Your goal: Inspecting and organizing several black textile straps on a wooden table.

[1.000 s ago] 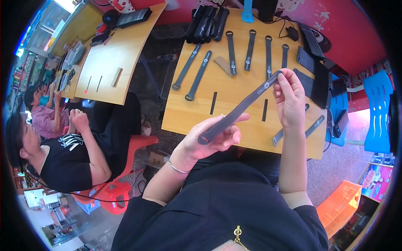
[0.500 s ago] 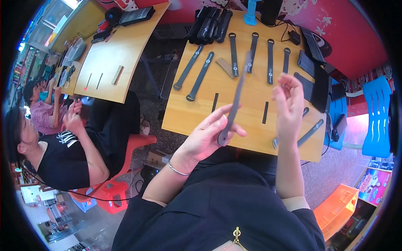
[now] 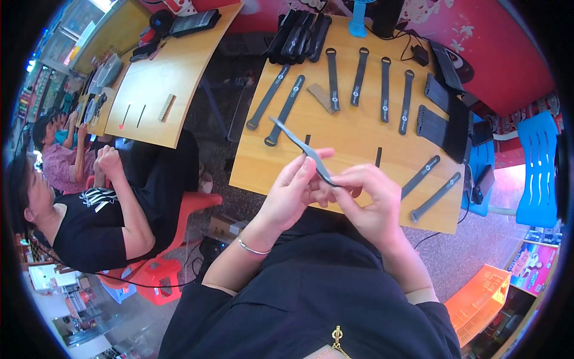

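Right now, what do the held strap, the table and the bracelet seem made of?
Strap: fabric or soft plastic, I can't tell which; dull dark grey, and it curves. Table: probably wood or wood-look laminate, given the smooth yellow-brown top. Bracelet: likely polished metal; silvery shine.

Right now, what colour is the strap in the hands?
The strap is dark grey, in the head view.

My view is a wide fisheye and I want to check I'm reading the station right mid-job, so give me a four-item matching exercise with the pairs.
Things
1. Strap between left hand and right hand
2. Strap pile
3. Crate
4. Slotted chair back

Descriptions
A. blue
B. at the table's far left corner
C. curved, one end pointing forward and left
D. orange

Pairs: 1-C, 2-B, 3-D, 4-A
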`<state>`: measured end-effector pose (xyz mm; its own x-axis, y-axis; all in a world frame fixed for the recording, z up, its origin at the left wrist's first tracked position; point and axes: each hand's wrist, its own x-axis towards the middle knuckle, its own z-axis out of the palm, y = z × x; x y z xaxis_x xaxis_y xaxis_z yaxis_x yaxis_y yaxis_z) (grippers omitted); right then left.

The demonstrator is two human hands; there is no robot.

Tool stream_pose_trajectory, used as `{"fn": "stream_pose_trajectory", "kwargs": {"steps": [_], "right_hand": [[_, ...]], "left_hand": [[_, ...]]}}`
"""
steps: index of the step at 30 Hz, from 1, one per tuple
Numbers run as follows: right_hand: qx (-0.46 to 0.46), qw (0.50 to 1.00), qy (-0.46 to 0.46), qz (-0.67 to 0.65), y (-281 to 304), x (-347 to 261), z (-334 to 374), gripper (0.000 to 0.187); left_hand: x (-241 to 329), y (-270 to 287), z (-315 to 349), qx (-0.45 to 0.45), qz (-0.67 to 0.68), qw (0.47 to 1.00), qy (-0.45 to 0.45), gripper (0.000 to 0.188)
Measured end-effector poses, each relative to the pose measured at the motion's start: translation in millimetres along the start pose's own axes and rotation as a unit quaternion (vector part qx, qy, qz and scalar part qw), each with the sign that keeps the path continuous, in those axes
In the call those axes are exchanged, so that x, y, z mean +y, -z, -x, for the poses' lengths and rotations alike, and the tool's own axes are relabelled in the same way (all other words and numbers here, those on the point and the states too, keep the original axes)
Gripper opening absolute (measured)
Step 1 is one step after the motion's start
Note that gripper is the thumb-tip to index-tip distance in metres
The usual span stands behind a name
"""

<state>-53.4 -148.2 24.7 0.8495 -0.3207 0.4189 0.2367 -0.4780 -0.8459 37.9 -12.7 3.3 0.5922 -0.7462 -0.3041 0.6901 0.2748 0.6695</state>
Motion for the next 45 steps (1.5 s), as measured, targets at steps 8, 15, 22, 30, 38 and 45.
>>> {"fn": "stream_pose_trajectory", "kwargs": {"steps": [8,15,22,30,38,45], "right_hand": [[0.047,0.975,-0.153,-0.157,13,-11,5,0.011],[-0.021,0.946,-0.172,-0.275,20,-13,7,0.011],[-0.013,0.918,-0.207,-0.337,18,-10,9,0.012],[-0.015,0.924,-0.225,-0.308,20,-15,7,0.015],[0.016,0.957,-0.178,-0.227,15,-14,11,0.019],[0.076,0.98,-0.119,-0.142,4,-14,11,0.027]], "left_hand": [[-5,-2,9,-0.012,-0.421,0.778,-0.466,0.03],[-5,-18,11,-0.024,-0.421,0.79,-0.445,0.033],[-3,-14,11,-0.029,-0.437,0.788,-0.433,0.024],[-4,-14,13,-0.015,-0.458,0.78,-0.425,0.022],[0,-17,13,-0.049,-0.492,0.757,-0.428,0.023],[-3,-21,10,-0.009,-0.511,0.728,-0.457,0.024]]}}
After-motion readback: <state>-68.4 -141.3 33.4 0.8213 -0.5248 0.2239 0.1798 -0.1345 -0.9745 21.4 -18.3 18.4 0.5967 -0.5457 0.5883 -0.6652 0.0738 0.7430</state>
